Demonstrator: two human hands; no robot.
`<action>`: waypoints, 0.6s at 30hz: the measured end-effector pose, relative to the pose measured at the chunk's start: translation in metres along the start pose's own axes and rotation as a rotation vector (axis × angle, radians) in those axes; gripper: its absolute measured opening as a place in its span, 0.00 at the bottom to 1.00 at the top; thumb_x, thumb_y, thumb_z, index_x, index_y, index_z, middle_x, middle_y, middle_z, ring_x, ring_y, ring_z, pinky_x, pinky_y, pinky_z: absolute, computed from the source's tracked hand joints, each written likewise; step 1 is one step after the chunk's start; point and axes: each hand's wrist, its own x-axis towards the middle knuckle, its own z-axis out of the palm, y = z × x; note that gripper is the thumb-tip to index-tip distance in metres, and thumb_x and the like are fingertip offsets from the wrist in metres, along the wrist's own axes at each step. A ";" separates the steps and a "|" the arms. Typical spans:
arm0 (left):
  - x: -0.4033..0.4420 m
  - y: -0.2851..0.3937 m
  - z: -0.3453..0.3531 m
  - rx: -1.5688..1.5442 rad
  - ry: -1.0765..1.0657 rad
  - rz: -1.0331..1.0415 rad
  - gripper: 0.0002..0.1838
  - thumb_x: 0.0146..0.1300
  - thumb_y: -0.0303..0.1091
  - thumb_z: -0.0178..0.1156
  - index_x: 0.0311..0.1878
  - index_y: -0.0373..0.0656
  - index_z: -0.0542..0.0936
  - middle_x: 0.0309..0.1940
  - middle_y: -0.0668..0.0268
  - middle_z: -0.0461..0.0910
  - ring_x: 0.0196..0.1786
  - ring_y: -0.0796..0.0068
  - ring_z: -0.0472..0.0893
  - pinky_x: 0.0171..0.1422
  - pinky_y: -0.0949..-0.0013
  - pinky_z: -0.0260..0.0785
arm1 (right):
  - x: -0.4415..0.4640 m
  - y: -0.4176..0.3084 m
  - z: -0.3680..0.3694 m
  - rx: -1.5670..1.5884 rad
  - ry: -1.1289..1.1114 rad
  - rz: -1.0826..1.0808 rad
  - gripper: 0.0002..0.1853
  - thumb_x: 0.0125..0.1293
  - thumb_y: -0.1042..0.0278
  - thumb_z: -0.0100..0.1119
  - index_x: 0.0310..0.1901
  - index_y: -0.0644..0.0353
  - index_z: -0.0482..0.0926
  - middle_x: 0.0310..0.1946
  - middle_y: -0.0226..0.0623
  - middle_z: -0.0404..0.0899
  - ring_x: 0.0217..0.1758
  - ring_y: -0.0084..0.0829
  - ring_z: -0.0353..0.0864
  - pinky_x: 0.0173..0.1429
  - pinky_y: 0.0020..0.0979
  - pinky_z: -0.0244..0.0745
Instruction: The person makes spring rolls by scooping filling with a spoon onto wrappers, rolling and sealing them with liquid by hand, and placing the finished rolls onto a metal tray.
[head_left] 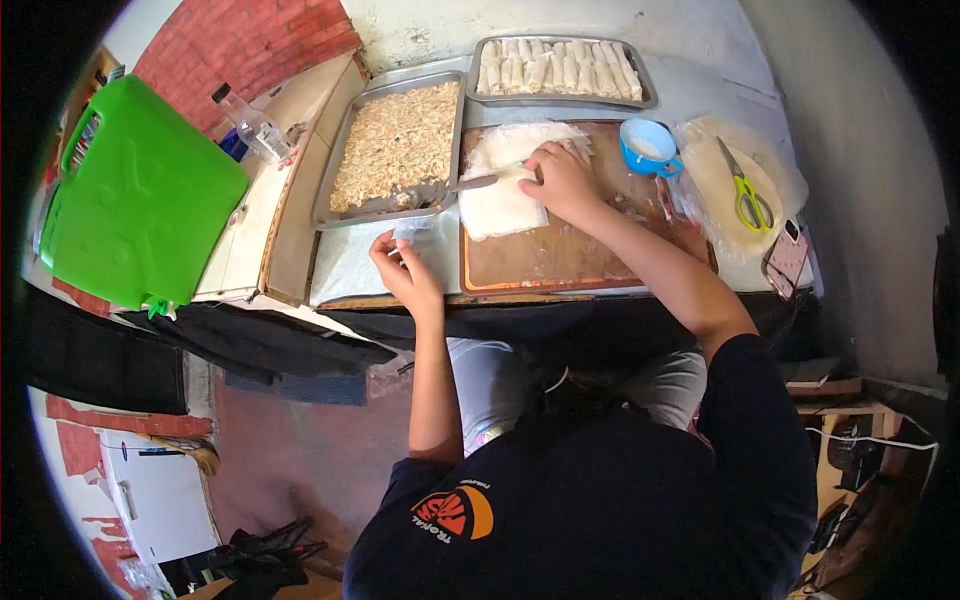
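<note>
My right hand (562, 178) is over the stack of thin white wrappers (503, 212) on the brown cutting board (600, 262), its fingers bent around the handle end of a spoon or knife (474, 184). The blade of that utensil points left toward the tray of chopped filling (395, 140). My left hand (405, 270) is raised at the table's front edge, below that tray, with its fingers curled around a small piece of clear plastic (408, 233). A blue cup (648, 147) with white contents stands on the board's back right.
Behind the board lies a tray of rolled white pieces (560, 70). Green-handled scissors (745, 192) rest on plastic-wrapped wrappers (712, 165), near a pink phone (787, 260). At left are a green container (145, 195) and a clear bottle (254, 127).
</note>
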 end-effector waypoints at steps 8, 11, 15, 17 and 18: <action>-0.006 0.021 0.004 0.077 -0.079 0.084 0.11 0.70 0.33 0.55 0.50 0.39 0.74 0.41 0.63 0.76 0.43 0.71 0.77 0.46 0.67 0.69 | -0.001 0.003 0.004 0.661 0.124 0.074 0.11 0.55 0.76 0.68 0.39 0.60 0.77 0.32 0.38 0.83 0.36 0.33 0.83 0.39 0.35 0.76; -0.019 0.034 0.014 0.083 -0.174 0.203 0.08 0.67 0.32 0.59 0.46 0.39 0.77 0.38 0.65 0.78 0.44 0.72 0.77 0.51 0.66 0.68 | -0.015 0.005 -0.036 0.868 0.088 0.180 0.17 0.59 0.78 0.67 0.49 0.60 0.74 0.32 0.35 0.82 0.36 0.24 0.81 0.39 0.25 0.74; -0.038 0.063 0.046 -0.277 -0.530 -0.007 0.19 0.67 0.29 0.61 0.59 0.39 0.70 0.51 0.59 0.76 0.55 0.70 0.76 0.62 0.66 0.66 | -0.040 0.004 -0.096 1.005 -0.048 0.230 0.24 0.61 0.78 0.66 0.58 0.58 0.71 0.37 0.36 0.83 0.39 0.22 0.82 0.42 0.23 0.75; -0.045 0.089 0.063 -0.564 -0.743 -0.210 0.34 0.66 0.28 0.63 0.70 0.43 0.56 0.62 0.53 0.70 0.62 0.67 0.74 0.67 0.64 0.65 | -0.052 0.002 -0.118 1.070 -0.108 0.260 0.23 0.61 0.77 0.67 0.58 0.58 0.72 0.39 0.37 0.84 0.40 0.22 0.82 0.44 0.24 0.76; -0.049 0.092 0.073 -0.616 -0.754 -0.241 0.35 0.66 0.27 0.63 0.70 0.43 0.56 0.61 0.53 0.71 0.61 0.68 0.74 0.66 0.65 0.66 | -0.058 0.003 -0.124 1.057 -0.088 0.258 0.23 0.61 0.76 0.67 0.58 0.58 0.72 0.39 0.37 0.84 0.40 0.22 0.82 0.44 0.25 0.76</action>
